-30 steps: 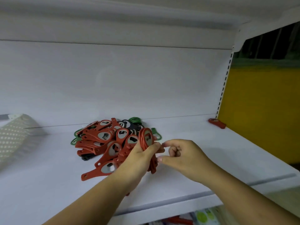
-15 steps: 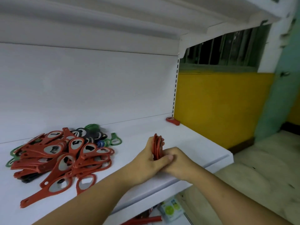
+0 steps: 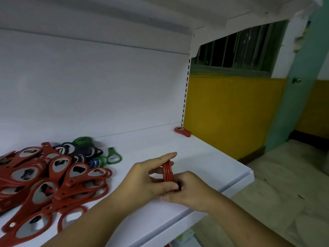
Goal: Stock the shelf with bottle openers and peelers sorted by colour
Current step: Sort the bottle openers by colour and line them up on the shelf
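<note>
I see left hand (image 3: 147, 179) and right hand (image 3: 192, 191), grip closed round a stack of red openers (image 3: 167, 171), edge-up over the shelf (image 3: 204, 157), right of the mixed pile (image 3: 53, 175). Step looks like squaring up the reds. The next move probably calls for setting them beside the lone red opener (image 3: 182, 131) in the back corner.

The flat white shelf board (image 3: 195, 157) has a big pile of red plastic bottle openers with shiny metal middles (image 3: 44, 180) at 9 o'clock. Behind the pile, toward 10 o'clock, lie some black bottle openers (image 3: 80, 151) and green bottle openers (image 3: 114, 156), touching each other, with a small blue one (image 3: 94, 161) tucked between. A single red bottle opener (image 3: 182, 131) lies alone in the back corner at 1 o'clock, well apart from the pile.
</note>
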`<move>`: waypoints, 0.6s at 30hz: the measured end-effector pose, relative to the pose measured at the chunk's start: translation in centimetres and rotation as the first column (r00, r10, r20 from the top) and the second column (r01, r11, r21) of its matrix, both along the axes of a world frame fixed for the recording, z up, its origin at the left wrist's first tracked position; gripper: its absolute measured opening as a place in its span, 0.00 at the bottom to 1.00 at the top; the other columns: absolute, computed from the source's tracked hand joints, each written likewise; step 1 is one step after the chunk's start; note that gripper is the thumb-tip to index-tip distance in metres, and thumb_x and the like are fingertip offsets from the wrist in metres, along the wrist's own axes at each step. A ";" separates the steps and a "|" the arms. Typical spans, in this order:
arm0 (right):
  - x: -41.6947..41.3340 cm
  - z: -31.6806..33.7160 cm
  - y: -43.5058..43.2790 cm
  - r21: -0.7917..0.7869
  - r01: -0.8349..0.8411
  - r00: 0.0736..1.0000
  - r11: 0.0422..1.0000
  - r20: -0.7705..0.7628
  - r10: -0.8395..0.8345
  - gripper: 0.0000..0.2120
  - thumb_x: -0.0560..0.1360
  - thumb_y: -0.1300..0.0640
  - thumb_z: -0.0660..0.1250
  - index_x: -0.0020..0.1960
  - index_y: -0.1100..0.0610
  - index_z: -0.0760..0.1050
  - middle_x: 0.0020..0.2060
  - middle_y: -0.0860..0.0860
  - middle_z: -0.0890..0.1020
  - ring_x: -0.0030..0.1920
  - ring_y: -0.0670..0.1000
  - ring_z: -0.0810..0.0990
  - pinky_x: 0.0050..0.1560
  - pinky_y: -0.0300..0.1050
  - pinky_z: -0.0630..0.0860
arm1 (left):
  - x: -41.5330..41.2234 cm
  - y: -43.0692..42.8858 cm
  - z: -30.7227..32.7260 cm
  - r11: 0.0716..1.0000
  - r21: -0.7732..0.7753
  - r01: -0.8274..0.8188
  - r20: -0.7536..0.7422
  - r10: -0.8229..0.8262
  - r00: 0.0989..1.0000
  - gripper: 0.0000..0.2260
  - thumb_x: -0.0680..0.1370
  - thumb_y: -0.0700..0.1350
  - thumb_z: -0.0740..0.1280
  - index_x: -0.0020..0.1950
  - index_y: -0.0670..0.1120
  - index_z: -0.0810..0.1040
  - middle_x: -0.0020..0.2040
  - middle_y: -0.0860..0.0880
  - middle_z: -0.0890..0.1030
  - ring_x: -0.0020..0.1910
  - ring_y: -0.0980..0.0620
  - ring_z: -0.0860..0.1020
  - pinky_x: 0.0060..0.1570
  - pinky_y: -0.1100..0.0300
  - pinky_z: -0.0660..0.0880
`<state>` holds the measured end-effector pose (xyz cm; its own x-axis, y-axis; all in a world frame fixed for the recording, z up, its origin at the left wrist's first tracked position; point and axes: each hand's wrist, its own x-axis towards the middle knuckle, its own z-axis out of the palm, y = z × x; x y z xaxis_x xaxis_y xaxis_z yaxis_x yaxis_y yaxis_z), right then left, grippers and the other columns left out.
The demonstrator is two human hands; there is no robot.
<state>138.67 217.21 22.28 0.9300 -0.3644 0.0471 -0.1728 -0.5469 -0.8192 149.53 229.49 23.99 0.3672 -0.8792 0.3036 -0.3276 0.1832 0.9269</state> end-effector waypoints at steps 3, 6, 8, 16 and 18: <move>0.2 -0.4 -0.4 0.002 0.006 1.000 1.000 -0.001 -0.006 0.12 0.63 0.46 0.75 0.38 0.53 0.80 0.43 0.54 0.85 0.44 0.54 0.82 0.52 0.50 0.78 | 0.1 -0.1 -0.7 1.000 -0.021 -0.002 -0.033 0.001 0.999 0.27 0.66 0.35 0.76 0.58 0.60 0.79 0.54 0.51 0.82 0.52 0.52 0.82 0.49 0.57 0.79; 0.0 -0.4 -0.4 0.028 0.021 0.999 0.999 0.040 -0.022 0.10 0.63 0.52 0.78 0.30 0.49 0.77 0.29 0.47 0.74 0.33 0.47 0.71 0.39 0.43 0.69 | 0.5 0.0 -0.6 0.999 -0.041 -0.026 -0.081 0.023 0.996 0.22 0.67 0.33 0.76 0.55 0.55 0.81 0.49 0.48 0.82 0.48 0.49 0.81 0.47 0.56 0.80; -0.3 -0.4 -0.4 0.049 0.038 0.998 0.998 0.043 -0.040 0.09 0.64 0.54 0.78 0.32 0.53 0.78 0.28 0.46 0.72 0.32 0.47 0.69 0.37 0.42 0.67 | 0.8 0.1 -0.4 0.999 -0.040 -0.031 -0.091 0.027 0.995 0.23 0.67 0.34 0.75 0.55 0.55 0.80 0.49 0.47 0.81 0.48 0.48 0.81 0.49 0.55 0.80; -0.4 -0.3 0.3 0.041 0.092 0.995 0.995 0.036 -0.094 0.15 0.66 0.57 0.78 0.25 0.47 0.78 0.21 0.41 0.68 0.27 0.42 0.64 0.32 0.35 0.64 | 0.9 0.4 -0.1 1.000 -0.028 0.002 -0.073 -0.004 0.997 0.23 0.62 0.41 0.77 0.54 0.57 0.80 0.51 0.48 0.81 0.48 0.48 0.82 0.50 0.53 0.80; -0.4 -0.1 0.4 0.050 0.083 0.996 0.995 0.018 -0.084 0.17 0.66 0.58 0.78 0.24 0.43 0.78 0.20 0.41 0.68 0.26 0.41 0.64 0.31 0.33 0.63 | 1.0 0.4 -0.1 0.999 -0.042 0.009 -0.089 -0.013 0.996 0.22 0.62 0.40 0.76 0.52 0.57 0.80 0.52 0.47 0.81 0.49 0.46 0.82 0.50 0.53 0.80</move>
